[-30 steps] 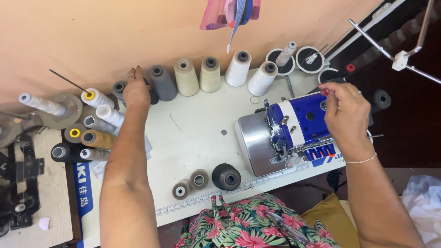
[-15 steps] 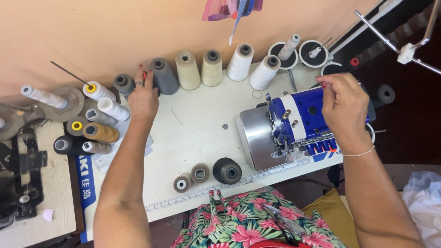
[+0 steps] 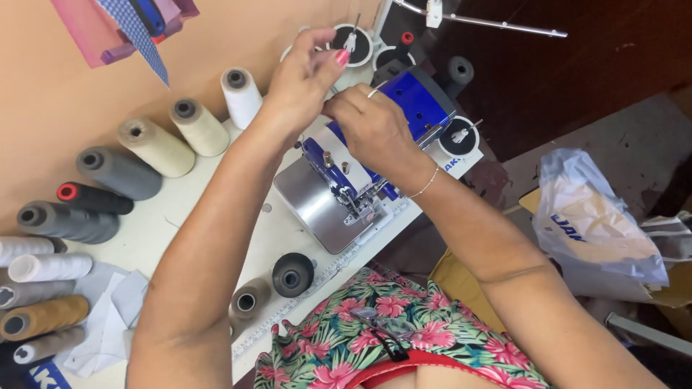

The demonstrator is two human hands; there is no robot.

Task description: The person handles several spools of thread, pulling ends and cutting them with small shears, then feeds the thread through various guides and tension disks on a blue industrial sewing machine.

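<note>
Plain peach wall (image 3: 86, 94) behind white table (image 3: 166, 238). Dark floor (image 3: 620, 79) at right, grey patch nearer. White plastic bag (image 3: 598, 223) on floor beside cardboard (image 3: 454, 281). Pink and blue cloth (image 3: 122, 29) hanging on wall. Even daylight.

sewing machine (image 3: 404, 108): blue upper body with white trim, shiny silver front cover at 7 o'clock of it
table (image 3: 180, 238): white top
wall (image 3: 58, 94): plain peach-orange
cloth samples (image 3: 130, 25): pink pieces, with a blue-and-white checked strip at 5 o'clock of them
cream cones (image 3: 176, 137): two, pale cream
white cone (image 3: 241, 94): white, dark core
grey cone (image 3: 119, 173): mid grey
black cone (image 3: 94, 198): black thread, red core
mustard cone (image 3: 47, 317): ochre brown
garment (image 3: 375, 331): green, with pink and white flowers
left hand (image 3: 306, 75): pink-red painted nails
right hand (image 3: 371, 130): thin silver bracelet at the wrist, 4 o'clock
plastic bag (image 3: 598, 230): white, blue print
</note>
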